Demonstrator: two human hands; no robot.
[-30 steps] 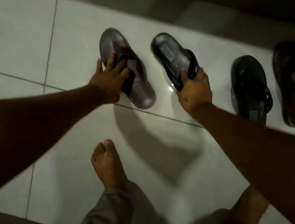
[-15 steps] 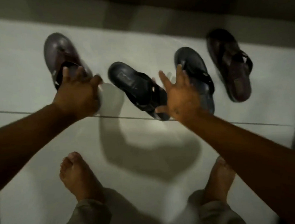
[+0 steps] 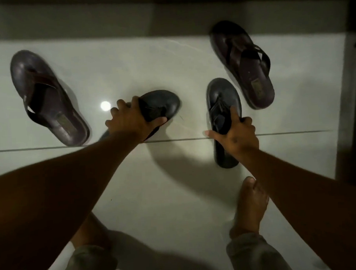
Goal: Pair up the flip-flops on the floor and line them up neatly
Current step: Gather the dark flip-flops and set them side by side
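Observation:
Several flip-flops lie on the white tiled floor. A brown flip-flop [image 3: 47,97] rests at the far left, untouched. My left hand [image 3: 131,120] grips a black flip-flop [image 3: 161,104] near the middle, its toe pointing up and right. My right hand [image 3: 237,135] is closed over the strap of a second black flip-flop [image 3: 222,94], which points straight away from me. Another brown flip-flop [image 3: 245,64] sits at the back right, just beyond that one.
My bare feet [image 3: 251,205] stand on the tiles below the hands, trouser cuffs at the bottom edge. A dark wall base [image 3: 167,15] runs along the top, and a dark vertical edge [image 3: 354,86] stands at the right. A grout line [image 3: 183,139] crosses under both hands.
My left hand let go of the left brown flip-flop and took hold of the middle black one. My right hand, open before, closed on the right black flip-flop. The camera shifted right.

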